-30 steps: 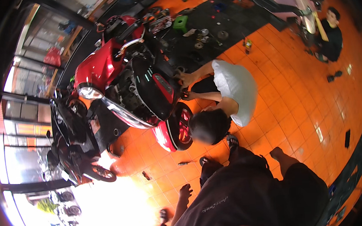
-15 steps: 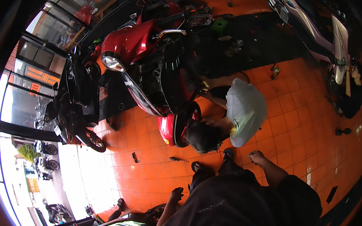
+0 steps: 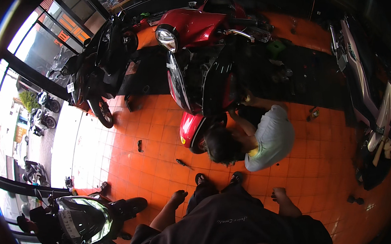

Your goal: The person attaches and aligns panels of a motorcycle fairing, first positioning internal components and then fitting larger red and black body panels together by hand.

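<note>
My left hand (image 3: 178,197) hangs beside my left leg, loosely bent and open, with nothing visible in it. My right hand (image 3: 280,194) is down at my other side, also loosely open and bare. Neither touches anything. In front of my sandalled feet a person in a grey shirt (image 3: 274,136) crouches with both hands at a red scooter (image 3: 192,28). The scooter's front panels are off in part, showing a dark inner body. Its red front fender (image 3: 190,128) is beside the person's head. A small dark tool (image 3: 181,162) lies on the tiles near my left foot.
A black motorcycle (image 3: 95,70) stands at left, and another motorcycle (image 3: 81,220) at lower left with a person beside it. A silver-and-dark scooter (image 3: 358,63) stands at right. A dark part (image 3: 140,146), a bottle (image 3: 314,112) and a black object (image 3: 355,200) lie on the orange floor.
My view has turned, so the scooters sit further right and the lower-left motorcycle shows more fully. My hands still hang at my sides. The crouching person remains at the red scooter.
</note>
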The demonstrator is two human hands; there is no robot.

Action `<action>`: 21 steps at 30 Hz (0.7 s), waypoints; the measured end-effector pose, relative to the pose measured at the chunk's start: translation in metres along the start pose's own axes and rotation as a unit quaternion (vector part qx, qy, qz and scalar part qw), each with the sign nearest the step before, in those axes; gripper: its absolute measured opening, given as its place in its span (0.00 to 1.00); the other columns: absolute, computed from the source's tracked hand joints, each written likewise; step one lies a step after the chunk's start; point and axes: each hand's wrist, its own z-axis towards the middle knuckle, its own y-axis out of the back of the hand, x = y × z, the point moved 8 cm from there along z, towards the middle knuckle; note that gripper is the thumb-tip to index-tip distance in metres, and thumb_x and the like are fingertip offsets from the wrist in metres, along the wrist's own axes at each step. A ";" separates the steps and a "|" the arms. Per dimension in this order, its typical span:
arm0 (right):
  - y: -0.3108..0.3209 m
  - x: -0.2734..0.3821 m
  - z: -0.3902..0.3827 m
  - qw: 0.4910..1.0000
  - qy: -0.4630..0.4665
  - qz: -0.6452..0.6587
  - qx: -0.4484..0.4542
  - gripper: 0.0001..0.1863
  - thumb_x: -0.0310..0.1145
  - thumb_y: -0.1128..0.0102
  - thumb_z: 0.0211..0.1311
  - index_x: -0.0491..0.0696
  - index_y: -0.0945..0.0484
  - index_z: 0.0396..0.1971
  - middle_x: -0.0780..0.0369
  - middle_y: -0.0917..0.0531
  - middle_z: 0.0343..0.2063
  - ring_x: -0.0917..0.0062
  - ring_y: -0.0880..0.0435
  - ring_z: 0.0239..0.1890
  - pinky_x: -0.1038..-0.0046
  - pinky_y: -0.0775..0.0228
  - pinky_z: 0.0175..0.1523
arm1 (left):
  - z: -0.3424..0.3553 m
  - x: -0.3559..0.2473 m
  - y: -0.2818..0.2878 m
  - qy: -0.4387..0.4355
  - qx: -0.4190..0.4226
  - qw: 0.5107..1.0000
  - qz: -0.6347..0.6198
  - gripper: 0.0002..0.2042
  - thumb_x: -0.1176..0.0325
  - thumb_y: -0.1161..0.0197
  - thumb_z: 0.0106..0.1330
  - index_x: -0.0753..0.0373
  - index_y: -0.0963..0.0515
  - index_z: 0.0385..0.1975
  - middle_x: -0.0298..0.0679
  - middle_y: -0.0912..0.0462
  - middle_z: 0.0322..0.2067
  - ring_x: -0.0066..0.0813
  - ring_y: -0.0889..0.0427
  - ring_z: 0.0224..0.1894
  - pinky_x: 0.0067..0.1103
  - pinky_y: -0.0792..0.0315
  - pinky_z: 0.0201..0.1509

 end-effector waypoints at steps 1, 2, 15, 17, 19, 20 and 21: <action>-0.006 0.006 0.008 1.000 0.006 0.010 0.024 0.13 0.35 0.48 0.65 0.43 0.29 0.25 0.60 0.28 0.22 0.75 0.27 0.21 0.70 0.34 0.25 | -0.009 0.005 0.002 0.009 -0.029 0.994 -0.103 0.27 0.51 0.40 0.61 0.59 0.29 0.58 0.50 0.22 0.52 0.46 0.21 0.50 0.33 0.27 0.53; -0.013 0.010 0.017 0.999 0.011 0.022 0.049 0.12 0.34 0.49 0.66 0.44 0.31 0.23 0.61 0.29 0.20 0.76 0.29 0.19 0.71 0.36 0.23 | -0.011 0.008 0.004 0.002 -0.037 0.994 -0.106 0.28 0.50 0.40 0.62 0.60 0.29 0.59 0.50 0.23 0.53 0.46 0.22 0.51 0.33 0.27 0.53; -0.070 0.043 -0.052 0.996 0.066 -0.022 0.053 0.15 0.33 0.50 0.68 0.47 0.35 0.19 0.64 0.34 0.16 0.78 0.36 0.14 0.71 0.44 0.19 | -0.018 0.087 -0.022 0.003 -0.045 0.982 -0.184 0.26 0.51 0.42 0.63 0.59 0.26 0.57 0.45 0.18 0.42 0.36 0.19 0.42 0.30 0.25 0.43; -0.067 0.035 -0.059 0.996 0.063 -0.070 0.010 0.15 0.33 0.50 0.68 0.46 0.33 0.20 0.63 0.31 0.17 0.77 0.32 0.16 0.70 0.40 0.20 | -0.031 0.097 -0.028 0.024 -0.036 0.979 -0.198 0.25 0.51 0.42 0.63 0.58 0.26 0.56 0.39 0.19 0.29 0.26 0.21 0.28 0.26 0.27 0.31; -0.063 0.025 -0.059 0.992 0.059 -0.110 -0.014 0.14 0.33 0.49 0.67 0.45 0.32 0.21 0.61 0.28 0.20 0.75 0.28 0.19 0.69 0.36 0.22 | -0.031 0.112 -0.034 0.023 -0.023 0.974 -0.225 0.25 0.51 0.41 0.63 0.59 0.26 0.56 0.39 0.19 0.31 0.27 0.21 0.29 0.26 0.27 0.31; -0.061 0.017 -0.053 0.990 0.054 -0.126 -0.015 0.14 0.34 0.49 0.67 0.45 0.31 0.22 0.59 0.26 0.21 0.74 0.26 0.20 0.68 0.34 0.24 | -0.034 0.118 -0.037 0.024 -0.014 0.971 -0.237 0.25 0.51 0.41 0.63 0.59 0.25 0.56 0.38 0.18 0.32 0.27 0.21 0.29 0.26 0.28 0.30; -0.061 0.008 -0.052 0.988 0.049 -0.142 -0.017 0.13 0.34 0.49 0.67 0.44 0.30 0.22 0.58 0.25 0.22 0.73 0.24 0.22 0.68 0.33 0.25 | -0.039 0.122 -0.038 0.020 -0.019 0.964 -0.264 0.25 0.52 0.40 0.64 0.60 0.26 0.57 0.37 0.19 0.34 0.27 0.21 0.29 0.24 0.29 0.28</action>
